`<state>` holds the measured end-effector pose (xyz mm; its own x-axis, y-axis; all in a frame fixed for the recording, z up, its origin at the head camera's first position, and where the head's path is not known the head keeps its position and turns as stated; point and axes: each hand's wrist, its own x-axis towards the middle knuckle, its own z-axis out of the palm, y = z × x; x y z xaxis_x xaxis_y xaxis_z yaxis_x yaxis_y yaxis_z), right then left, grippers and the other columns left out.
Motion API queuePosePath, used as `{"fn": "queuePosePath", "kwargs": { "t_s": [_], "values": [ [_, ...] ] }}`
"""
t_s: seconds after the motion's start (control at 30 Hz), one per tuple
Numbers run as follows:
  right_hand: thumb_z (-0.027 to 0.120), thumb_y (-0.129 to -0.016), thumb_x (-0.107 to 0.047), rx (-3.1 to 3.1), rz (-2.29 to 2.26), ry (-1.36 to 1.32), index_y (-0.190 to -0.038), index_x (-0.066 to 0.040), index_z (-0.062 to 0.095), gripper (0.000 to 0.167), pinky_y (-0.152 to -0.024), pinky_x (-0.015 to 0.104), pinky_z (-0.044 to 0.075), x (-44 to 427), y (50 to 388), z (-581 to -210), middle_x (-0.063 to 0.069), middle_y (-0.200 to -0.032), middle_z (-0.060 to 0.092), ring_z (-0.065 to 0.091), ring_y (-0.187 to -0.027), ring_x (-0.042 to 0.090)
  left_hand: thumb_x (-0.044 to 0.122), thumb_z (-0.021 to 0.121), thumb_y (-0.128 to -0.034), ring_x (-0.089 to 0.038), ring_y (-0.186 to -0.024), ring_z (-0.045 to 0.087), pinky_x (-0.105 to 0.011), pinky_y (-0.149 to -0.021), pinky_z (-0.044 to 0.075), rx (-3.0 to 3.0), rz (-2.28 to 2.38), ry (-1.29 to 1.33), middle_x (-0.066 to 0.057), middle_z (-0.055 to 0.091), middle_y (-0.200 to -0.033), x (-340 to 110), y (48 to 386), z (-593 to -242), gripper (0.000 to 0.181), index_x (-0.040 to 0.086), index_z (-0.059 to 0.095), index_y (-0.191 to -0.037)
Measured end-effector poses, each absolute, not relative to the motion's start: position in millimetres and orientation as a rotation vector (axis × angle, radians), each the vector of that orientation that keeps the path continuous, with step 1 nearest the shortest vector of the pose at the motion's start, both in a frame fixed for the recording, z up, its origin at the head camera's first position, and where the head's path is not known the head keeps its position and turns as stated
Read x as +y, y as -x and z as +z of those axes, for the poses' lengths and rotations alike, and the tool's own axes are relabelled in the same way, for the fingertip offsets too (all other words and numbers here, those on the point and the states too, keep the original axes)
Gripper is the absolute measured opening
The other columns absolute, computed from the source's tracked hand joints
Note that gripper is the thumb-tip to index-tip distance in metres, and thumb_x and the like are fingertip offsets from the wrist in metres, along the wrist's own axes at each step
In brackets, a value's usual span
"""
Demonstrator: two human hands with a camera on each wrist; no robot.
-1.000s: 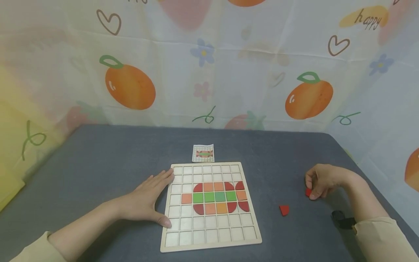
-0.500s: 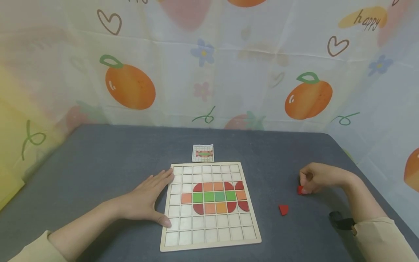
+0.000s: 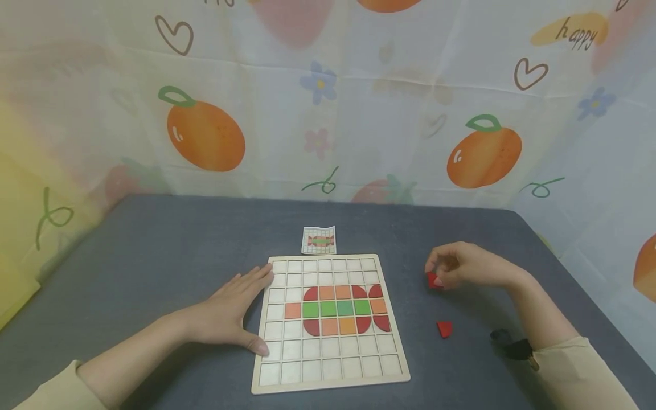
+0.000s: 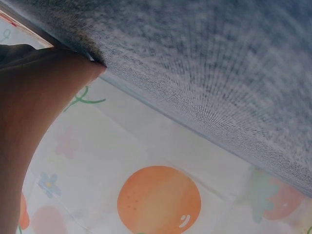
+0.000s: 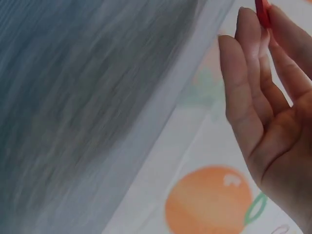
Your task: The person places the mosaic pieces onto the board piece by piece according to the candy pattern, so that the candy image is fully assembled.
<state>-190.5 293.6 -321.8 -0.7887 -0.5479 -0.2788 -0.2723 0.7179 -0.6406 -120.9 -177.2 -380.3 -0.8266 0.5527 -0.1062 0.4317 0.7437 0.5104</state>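
Note:
A pale wooden grid board (image 3: 310, 384) lies mid-table, with red rounded, orange and green square tiles set in its middle rows. Against the board's left edge rests my left hand (image 3: 225, 310), fingers spread and thumb at the lower left side. To the right of the board, my right hand (image 3: 461, 266) pinches a red tile (image 3: 434, 281) between thumb and fingers, above the table. The same red tile (image 5: 263, 13) shows at the fingertips in the right wrist view. Another red tile (image 3: 445, 329), with one curved side, lies on the table below that hand.
A small printed card (image 3: 319, 240) showing a coloured grid pattern lies just behind the board. The dark grey table (image 3: 205, 228) meets a fruit-print cloth (image 3: 277, 114) at the back. A black strap (image 3: 512, 345) is around the right wrist.
My right hand has lifted the red tile and carried it left toward the board. My left hand stays at the board's edge, and the other loose tile has not moved.

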Motion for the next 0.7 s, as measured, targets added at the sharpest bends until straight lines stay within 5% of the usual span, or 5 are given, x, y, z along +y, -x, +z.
{"fn": "queuePosePath", "kwargs": {
  "t_s": [0.33, 0.7],
  "values": [
    [0.073, -0.089, -0.015, 2.469, -1.053, 0.716, -0.109, -0.007, 0.067, 0.023, -0.075, 0.032, 0.061, 230, 180, -319, 0.007, -0.092, 0.070, 0.072, -0.084, 0.021, 0.073, 0.077, -0.0608, -0.043, -0.154, 0.013, -0.068, -0.121, 0.014, 2.688, 0.690, -0.759, -0.013, 0.013, -0.168, -177, 121, -380, 0.132, 0.002, 0.021, -0.157],
    [0.075, -0.087, -0.018, 2.519, -1.115, 0.758, -0.107, -0.012, 0.070, 0.022, -0.067, 0.027, 0.053, 181, 172, -326, 0.003, -0.087, 0.069, 0.070, -0.077, 0.026, 0.073, 0.078, -0.0606, -0.043, -0.154, 0.013, -0.067, -0.121, 0.014, 2.691, 0.691, -0.766, -0.013, 0.013, -0.168, -178, 122, -384, 0.132, 0.001, 0.021, -0.156]
  ]
}}
